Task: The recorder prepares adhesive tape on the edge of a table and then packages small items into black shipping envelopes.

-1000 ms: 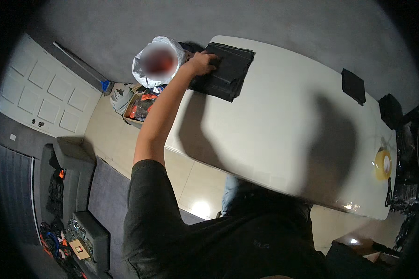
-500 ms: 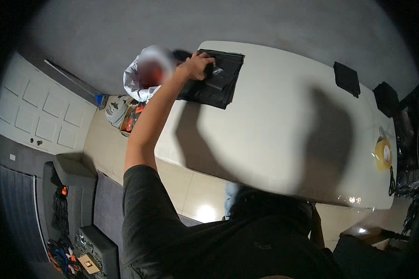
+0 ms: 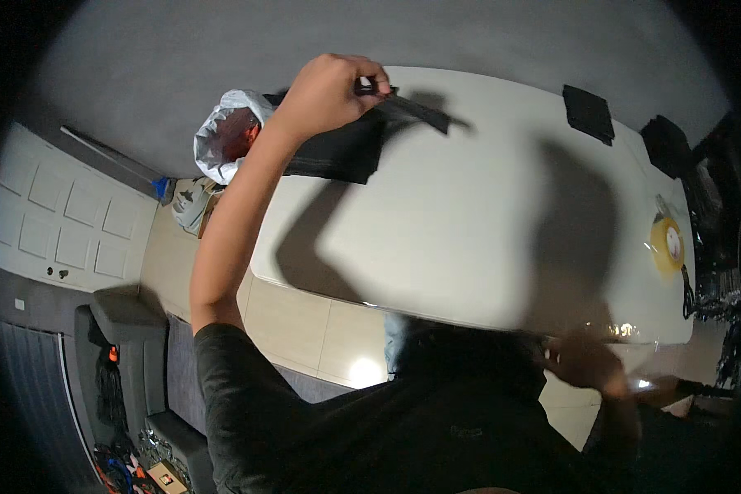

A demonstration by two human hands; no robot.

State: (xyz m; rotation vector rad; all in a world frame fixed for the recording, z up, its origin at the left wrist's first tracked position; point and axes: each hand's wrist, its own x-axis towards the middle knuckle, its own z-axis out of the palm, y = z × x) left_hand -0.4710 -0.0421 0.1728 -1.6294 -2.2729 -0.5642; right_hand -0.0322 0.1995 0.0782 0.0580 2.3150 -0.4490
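My left hand (image 3: 331,92) is raised over the far left part of the white table (image 3: 461,222). Its fingers are closed on the edge of a flat black plastic bag (image 3: 420,114), lifted and seen nearly edge-on. Below it lies a stack of black plastic bags (image 3: 342,156), partly hidden by my hand and forearm. My right hand (image 3: 586,362) is by the table's near edge on the right, dim and smeared by motion. Whether its fingers hold anything does not show.
A white sack with reddish contents (image 3: 210,156) stands by the table's left end. On the right side lie a small black stack (image 3: 589,115), a black block-like bundle (image 3: 665,146) and a roll of yellowish tape (image 3: 665,245). A grey sofa (image 3: 128,325) is at left.
My left hand has risen off the stack, lifting a black bag. My right hand has come into view at the near right edge. The view has shifted slightly.
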